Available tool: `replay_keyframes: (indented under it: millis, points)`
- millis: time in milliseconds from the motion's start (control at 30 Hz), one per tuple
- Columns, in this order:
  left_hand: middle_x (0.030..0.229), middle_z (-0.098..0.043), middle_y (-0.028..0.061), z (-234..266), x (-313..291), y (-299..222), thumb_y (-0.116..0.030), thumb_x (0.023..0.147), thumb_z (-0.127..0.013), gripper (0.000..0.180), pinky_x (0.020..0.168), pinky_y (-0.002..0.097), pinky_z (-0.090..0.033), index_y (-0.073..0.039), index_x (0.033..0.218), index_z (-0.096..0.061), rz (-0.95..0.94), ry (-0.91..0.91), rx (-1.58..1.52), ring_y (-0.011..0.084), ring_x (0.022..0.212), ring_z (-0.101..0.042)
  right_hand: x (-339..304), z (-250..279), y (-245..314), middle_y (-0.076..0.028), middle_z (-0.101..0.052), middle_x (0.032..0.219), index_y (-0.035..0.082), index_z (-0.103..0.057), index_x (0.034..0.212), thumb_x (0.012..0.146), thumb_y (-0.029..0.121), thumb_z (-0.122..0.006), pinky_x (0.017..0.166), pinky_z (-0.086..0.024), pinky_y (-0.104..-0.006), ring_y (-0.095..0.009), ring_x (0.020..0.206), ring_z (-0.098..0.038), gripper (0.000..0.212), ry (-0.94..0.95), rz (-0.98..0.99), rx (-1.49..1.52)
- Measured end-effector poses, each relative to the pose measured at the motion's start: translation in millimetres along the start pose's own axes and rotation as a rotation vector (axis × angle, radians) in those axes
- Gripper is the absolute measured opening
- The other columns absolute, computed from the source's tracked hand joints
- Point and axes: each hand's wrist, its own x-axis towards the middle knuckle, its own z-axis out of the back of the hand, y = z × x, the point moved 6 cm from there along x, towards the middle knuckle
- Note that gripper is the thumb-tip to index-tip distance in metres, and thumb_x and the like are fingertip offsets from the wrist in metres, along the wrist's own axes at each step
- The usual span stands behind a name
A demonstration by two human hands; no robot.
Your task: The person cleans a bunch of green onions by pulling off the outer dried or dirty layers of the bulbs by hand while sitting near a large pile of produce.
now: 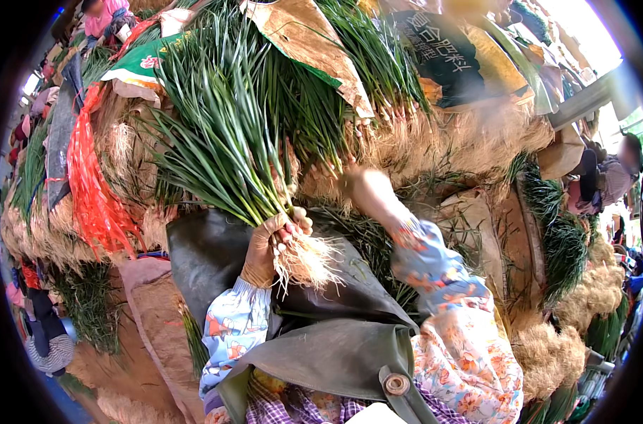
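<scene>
My left hand [263, 247], in a tan glove, is closed around a bunch of spring onions [229, 155] just above the roots. Its long green leaves fan up and to the left, while the pale, stringy roots [309, 260] hang out to the right of my fist, over a dark apron [357, 275]. My right hand [369, 189] is at the near edge of a big heap of spring onions [307, 116], close to their root ends. Motion smears its fingers, so whether they grip a stalk cannot be made out.
Printed sacks [470, 63] and a brown sack flap [314, 42] cover parts of the heap. Red plastic strips [92, 177] hang at the left. Loose leaves litter the ground sheets [477, 233]. More root-bearing bundles [547, 353] lie at the right. Other people sit around the edges.
</scene>
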Motion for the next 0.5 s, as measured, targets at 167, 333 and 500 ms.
replay_keyframes:
  millis: [167,333,500]
  points:
    - [0.078,-0.057,0.0066,-13.2,9.0,3.7,-0.013,0.076,-0.064,0.040,0.079,0.0358,-0.048,0.001,0.111,-0.050,0.021,0.103,0.018,0.0229,0.080,-0.058,72.1,-28.5,-13.3,-0.015,-0.062,0.070,0.006,-0.062,0.081,0.077,0.034,-0.059,0.064,-0.048,-0.0406,-0.034,0.066,-0.060,0.029,-0.003,0.068,-0.227]
    - [0.076,-0.059,0.0097,8.1,-5.1,-0.7,-0.015,0.078,-0.064,0.030,0.054,0.0192,-0.049,-0.001,0.102,-0.052,-0.078,-0.121,0.264,0.0113,0.059,-0.058,33.8,50.4,13.4,0.000,-0.056,0.057,0.007,-0.063,0.074,0.084,0.021,-0.059,0.041,-0.036,-0.0210,-0.006,0.045,-0.047,0.018,-0.013,-0.162,0.964]
    - [0.068,-0.059,0.0081,1.0,-1.4,1.9,-0.014,0.081,-0.061,0.026,0.050,0.0216,-0.049,0.001,0.101,-0.052,0.070,-0.176,0.270,0.0115,0.057,-0.057,-38.2,-18.1,53.0,0.000,-0.056,0.060,0.004,-0.065,0.087,0.086,0.022,-0.058,0.041,-0.031,-0.0166,-0.005,0.045,-0.043,0.019,0.393,-0.243,1.110]
